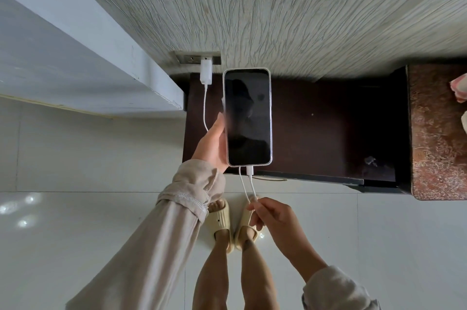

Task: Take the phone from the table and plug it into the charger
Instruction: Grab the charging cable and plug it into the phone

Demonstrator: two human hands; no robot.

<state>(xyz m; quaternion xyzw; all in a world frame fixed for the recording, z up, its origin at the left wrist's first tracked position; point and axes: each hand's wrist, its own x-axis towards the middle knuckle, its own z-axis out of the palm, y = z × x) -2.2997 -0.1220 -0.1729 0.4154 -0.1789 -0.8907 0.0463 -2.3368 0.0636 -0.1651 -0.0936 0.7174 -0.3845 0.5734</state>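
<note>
Phone point(249, 117) up above dark surface point(316, 127), left hand point(212, 144) clasping its edge. Connector point(250, 170) seated at bottom port. Right hand point(267, 213) pinching cable point(245, 189) loop. Risk: tug on cable unseats plug, or yanks adapter point(206, 71) from socket point(197, 58); screen dark, charging unconfirmed.

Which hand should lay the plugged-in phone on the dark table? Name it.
Left. The left hand already grips the phone above the dark table; the right hand only pinches the white cable below it.
</note>
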